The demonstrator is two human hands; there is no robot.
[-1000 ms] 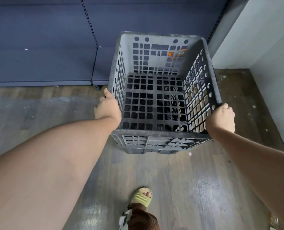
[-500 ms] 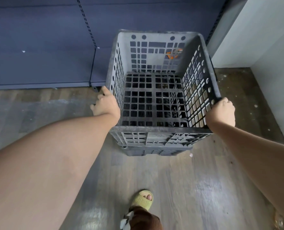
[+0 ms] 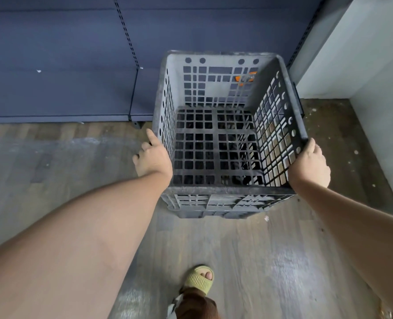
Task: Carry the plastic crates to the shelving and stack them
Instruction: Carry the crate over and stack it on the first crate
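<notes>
Clamping right hand [image 3: 310,165] on right rim of crate [image 3: 220,62] (thumb over), resting left hand [image 3: 153,158], fingers loose and apart, against left wall.

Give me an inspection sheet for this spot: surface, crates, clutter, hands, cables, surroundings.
Surface: worn wood-look floor with dusty patches.
Job's things: one grey plastic crate, empty and upright against the shelving; cannot tell whether another crate sits beneath it.
Clutter: pale specks on the floor; an orange item shows through the crate's back wall.
Hands: left hand beside the crate's left wall, fingers relaxed; right hand grips the right rim.
Cables: nothing seen.
Surroundings: white wall on the right; a foot in a green sandal near the bottom edge.
</notes>
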